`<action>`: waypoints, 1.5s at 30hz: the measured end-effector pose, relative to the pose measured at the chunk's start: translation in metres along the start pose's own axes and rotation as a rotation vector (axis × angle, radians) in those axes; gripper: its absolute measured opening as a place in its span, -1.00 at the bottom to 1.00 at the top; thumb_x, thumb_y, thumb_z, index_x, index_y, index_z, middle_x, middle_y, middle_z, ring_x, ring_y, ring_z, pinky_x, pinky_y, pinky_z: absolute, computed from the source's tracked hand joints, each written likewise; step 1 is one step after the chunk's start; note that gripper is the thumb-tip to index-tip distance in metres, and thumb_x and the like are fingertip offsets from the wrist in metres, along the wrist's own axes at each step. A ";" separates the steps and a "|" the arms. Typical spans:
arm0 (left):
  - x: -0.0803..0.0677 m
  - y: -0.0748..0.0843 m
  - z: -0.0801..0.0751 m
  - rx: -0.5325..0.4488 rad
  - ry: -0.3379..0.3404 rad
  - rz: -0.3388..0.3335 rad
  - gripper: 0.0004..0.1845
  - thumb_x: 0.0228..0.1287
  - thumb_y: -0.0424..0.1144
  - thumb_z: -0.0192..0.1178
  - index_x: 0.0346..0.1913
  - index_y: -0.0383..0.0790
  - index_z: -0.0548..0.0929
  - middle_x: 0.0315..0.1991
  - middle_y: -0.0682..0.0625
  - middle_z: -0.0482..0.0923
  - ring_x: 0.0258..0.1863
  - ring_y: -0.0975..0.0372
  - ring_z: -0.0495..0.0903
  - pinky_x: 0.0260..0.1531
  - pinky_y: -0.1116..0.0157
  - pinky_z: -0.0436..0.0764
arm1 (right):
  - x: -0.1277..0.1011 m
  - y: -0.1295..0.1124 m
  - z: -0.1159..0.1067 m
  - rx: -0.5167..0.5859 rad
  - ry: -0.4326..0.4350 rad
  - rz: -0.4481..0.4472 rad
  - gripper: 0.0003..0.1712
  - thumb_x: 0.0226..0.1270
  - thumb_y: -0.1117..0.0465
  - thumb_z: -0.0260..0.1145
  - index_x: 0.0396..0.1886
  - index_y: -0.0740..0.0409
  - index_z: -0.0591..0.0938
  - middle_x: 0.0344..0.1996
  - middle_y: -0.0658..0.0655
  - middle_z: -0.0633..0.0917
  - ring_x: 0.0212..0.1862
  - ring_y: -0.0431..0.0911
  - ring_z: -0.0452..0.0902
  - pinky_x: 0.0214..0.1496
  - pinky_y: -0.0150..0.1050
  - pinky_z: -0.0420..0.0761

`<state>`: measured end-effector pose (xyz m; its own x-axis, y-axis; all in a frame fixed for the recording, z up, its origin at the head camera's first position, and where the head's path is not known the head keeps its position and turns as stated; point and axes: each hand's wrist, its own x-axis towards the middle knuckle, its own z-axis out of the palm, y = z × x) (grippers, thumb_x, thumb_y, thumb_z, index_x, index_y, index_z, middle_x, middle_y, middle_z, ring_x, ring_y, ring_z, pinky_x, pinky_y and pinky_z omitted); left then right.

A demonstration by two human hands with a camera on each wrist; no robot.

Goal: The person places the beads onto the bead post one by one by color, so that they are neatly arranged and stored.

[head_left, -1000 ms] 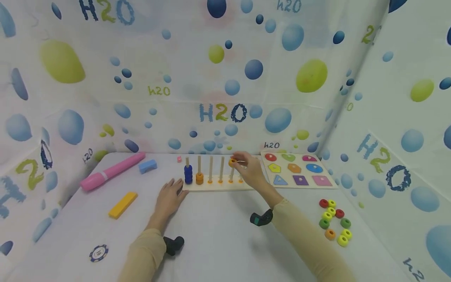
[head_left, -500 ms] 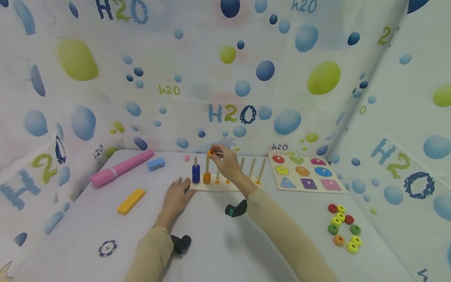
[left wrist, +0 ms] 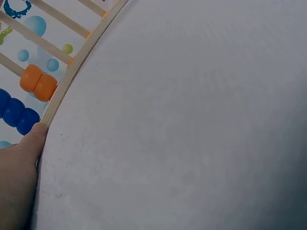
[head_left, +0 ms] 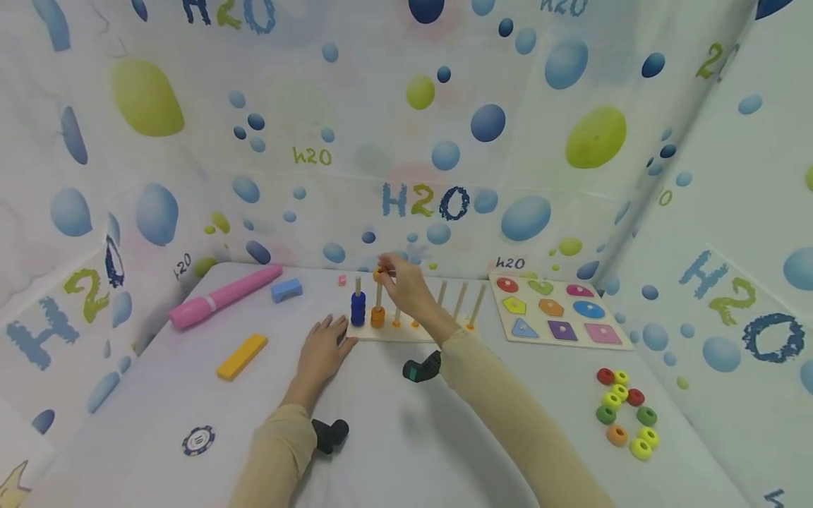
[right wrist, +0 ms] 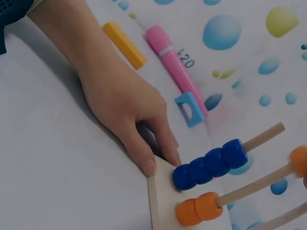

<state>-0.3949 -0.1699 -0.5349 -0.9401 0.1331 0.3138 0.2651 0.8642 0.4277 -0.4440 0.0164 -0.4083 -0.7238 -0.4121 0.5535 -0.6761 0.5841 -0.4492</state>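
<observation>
My right hand [head_left: 408,288] pinches an orange bead [head_left: 378,273] at the top of the second peg from the left on a wooden peg stacker [head_left: 394,334]. In the right wrist view the peg's upper end meets the underside of this held bead [right wrist: 299,160], by the image edge. Two orange beads [right wrist: 199,209] sit low on that same peg. Several blue beads [right wrist: 210,164] fill most of the leftmost peg. My left hand [head_left: 320,351] rests at the base's left end. Its thumb touches the front corner, while the straight index finger lies beside the end edge.
Right of the stacker lies a shape puzzle board [head_left: 562,310], with several loose beads [head_left: 641,449] nearer me. Leftward are a pink marker-shaped object [head_left: 225,296], a blue arch block [head_left: 286,290], a yellow block [head_left: 242,356] and a poker chip [head_left: 199,440]. Patterned cloth walls stand behind.
My right hand has carried the orange bead left from near the fifth peg to the top of the second. My left hand stays at the base's end; the head view has shifted.
</observation>
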 end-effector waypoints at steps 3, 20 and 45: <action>0.001 0.001 0.000 -0.005 -0.005 -0.004 -0.39 0.33 0.04 0.12 0.28 -0.34 0.42 0.27 -0.19 0.38 0.35 -0.11 0.17 0.38 -0.01 0.04 | 0.000 0.001 -0.002 -0.015 0.011 0.021 -0.64 0.37 0.33 0.18 0.13 0.29 0.46 -0.04 0.20 0.64 0.00 -0.05 0.59 0.05 -0.40 0.56; -0.001 0.002 0.001 -0.006 -0.006 -0.027 -0.39 0.33 0.01 0.13 0.27 -0.36 0.42 0.27 -0.21 0.37 0.35 -0.12 0.15 0.38 -0.02 0.04 | -0.027 0.004 -0.027 0.241 0.118 0.076 -0.73 0.31 0.35 0.24 0.00 0.28 0.56 -0.12 0.15 0.67 -0.04 -0.10 0.59 -0.02 -0.43 0.59; 0.000 0.003 0.000 -0.006 0.006 0.010 -0.40 0.34 -0.01 0.12 0.26 -0.42 0.41 0.26 -0.27 0.36 0.34 -0.17 0.15 0.36 -0.05 0.03 | -0.146 0.082 -0.121 0.202 0.144 0.227 -0.70 0.31 0.26 0.28 0.00 0.27 0.56 -0.16 0.15 0.70 -0.06 0.00 0.62 0.00 -0.25 0.62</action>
<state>-0.3942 -0.1675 -0.5334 -0.9360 0.1388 0.3235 0.2760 0.8598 0.4297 -0.3771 0.2089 -0.4408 -0.8419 -0.1757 0.5102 -0.5238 0.4935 -0.6943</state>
